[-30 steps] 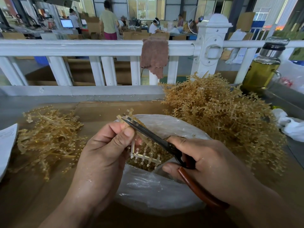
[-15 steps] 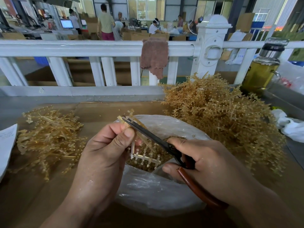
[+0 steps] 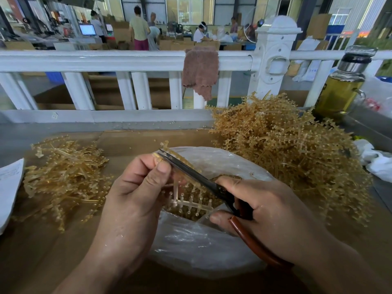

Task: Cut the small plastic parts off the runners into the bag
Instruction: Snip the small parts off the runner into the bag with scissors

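My left hand (image 3: 135,196) pinches an amber plastic runner (image 3: 192,203) between thumb and fingers, holding it over the open clear plastic bag (image 3: 203,247). My right hand (image 3: 273,211) grips dark scissors (image 3: 191,172) with brown handles, and the blades lie along the runner's upper edge next to my left thumb. Small cut amber parts (image 3: 197,211) lie inside the bag under the runner. A big heap of amber runners (image 3: 286,149) lies to the right of the bag. A smaller pile of runners (image 3: 63,179) lies to the left.
A white railing (image 3: 127,60) runs across the back of the brown table (image 3: 53,257). A brown cloth (image 3: 200,71) hangs on it. A glass bottle of yellow liquid (image 3: 341,88) stands at the back right. White paper (image 3: 8,187) lies at the left edge. People work in the background.
The hands, scissors and runner have barely moved. The blades stay along the runner's top edge. A person in the background has walked a little to the left.
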Tool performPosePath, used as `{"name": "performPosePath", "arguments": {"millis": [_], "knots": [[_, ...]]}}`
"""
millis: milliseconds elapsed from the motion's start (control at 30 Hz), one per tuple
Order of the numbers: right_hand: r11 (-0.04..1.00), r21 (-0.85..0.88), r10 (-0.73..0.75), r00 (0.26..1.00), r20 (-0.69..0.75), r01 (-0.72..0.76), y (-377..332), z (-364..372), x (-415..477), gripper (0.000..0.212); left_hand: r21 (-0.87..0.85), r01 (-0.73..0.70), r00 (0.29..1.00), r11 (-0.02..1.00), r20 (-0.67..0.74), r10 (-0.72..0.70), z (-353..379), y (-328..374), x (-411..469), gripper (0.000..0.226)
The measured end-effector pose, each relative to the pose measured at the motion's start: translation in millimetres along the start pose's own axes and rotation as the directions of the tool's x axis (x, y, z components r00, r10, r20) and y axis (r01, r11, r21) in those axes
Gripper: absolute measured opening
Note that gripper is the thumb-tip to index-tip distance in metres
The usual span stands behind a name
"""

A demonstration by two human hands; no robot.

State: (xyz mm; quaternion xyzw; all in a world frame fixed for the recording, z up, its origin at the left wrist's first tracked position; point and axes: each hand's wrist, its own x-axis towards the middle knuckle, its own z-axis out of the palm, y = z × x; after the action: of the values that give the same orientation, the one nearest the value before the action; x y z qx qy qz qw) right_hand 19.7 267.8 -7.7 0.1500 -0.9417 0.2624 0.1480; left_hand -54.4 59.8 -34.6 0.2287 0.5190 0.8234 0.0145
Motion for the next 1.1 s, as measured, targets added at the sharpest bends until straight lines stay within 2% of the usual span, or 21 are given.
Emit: {"name": "performPosePath", "arguments": {"millis": [100, 267, 500, 633, 900, 1100], "knots": [[1.0, -0.003, -0.014, 0.999, -0.035, 0.014, -0.3, 1.8, 0.3, 0.05, -0.002, 0.004, 1.0, 1.0, -0.009, -0.004, 1.7, 1.3, -0.5, 0.012], [1.0, -0.011, -0.027, 0.999, -0.04, 0.026, -0.1, 1.1, 0.7, 0.051, 0.035, 0.011, 0.999, 0.999, -0.041, -0.01, 4.9, 3.3, -2.4, 0.012], [0.999, -0.031, -0.027, 0.999, -0.038, 0.026, -0.2, 0.2, 1.0, 0.042, 0.044, 0.015, 0.998, 0.999, -0.068, -0.012, 5.0, 1.4, -2.5, 0.016], [0.999, -0.042, -0.017, 1.0, -0.002, 0.017, -0.6, 0.4, 2.1, 0.024, 0.072, 0.007, 0.998, 0.997, -0.067, -0.002, 3.2, -0.2, -1.7, 0.015], [0.999, -0.031, -0.011, 1.0, -0.009, 0.011, -1.7, 1.8, 2.5, 0.024, 0.082, 0.018, 0.998, 0.997, -0.06, -0.013, 4.3, 1.7, -2.1, 0.022], [0.999, -0.027, -0.018, 1.0, -0.023, 0.017, -1.2, 3.0, 2.0, 0.022, 0.081, 0.021, 0.998, 0.996, -0.06, -0.017, 3.2, -1.5, -1.6, 0.017]]}}
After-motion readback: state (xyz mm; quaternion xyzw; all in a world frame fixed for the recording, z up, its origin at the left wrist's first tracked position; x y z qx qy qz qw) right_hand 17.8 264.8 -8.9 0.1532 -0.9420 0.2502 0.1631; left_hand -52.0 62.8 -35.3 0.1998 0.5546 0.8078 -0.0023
